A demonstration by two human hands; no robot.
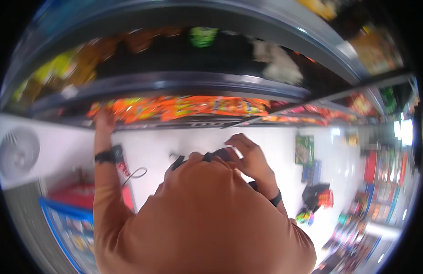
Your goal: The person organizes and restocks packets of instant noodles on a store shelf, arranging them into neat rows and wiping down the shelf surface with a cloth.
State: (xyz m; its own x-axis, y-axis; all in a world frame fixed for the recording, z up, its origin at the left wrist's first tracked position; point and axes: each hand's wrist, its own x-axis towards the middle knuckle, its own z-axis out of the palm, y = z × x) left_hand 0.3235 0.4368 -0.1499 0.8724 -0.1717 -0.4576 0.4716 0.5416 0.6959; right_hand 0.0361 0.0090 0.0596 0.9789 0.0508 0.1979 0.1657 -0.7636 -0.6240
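Note:
A row of orange snack packets (188, 107) lines the lower shelf in front of me. My left hand (105, 119) reaches up to the left end of that row and overlaps the packets there. Its fingers are blurred, so I cannot tell whether they grip one. Close in front of my body, my right hand (249, 157) is raised below the shelf edge. Its fingers are loosely bent and spread from the thumb, with nothing seen between them. A dark band circles each wrist.
Above the packets runs a grey shelf edge (175, 84), with a green packet (203, 36) on the shelf over it. A round fan grille (19, 150) and a blue-edged freezer (67, 205) stand at left. A dark bag (314, 196) lies on the floor at right.

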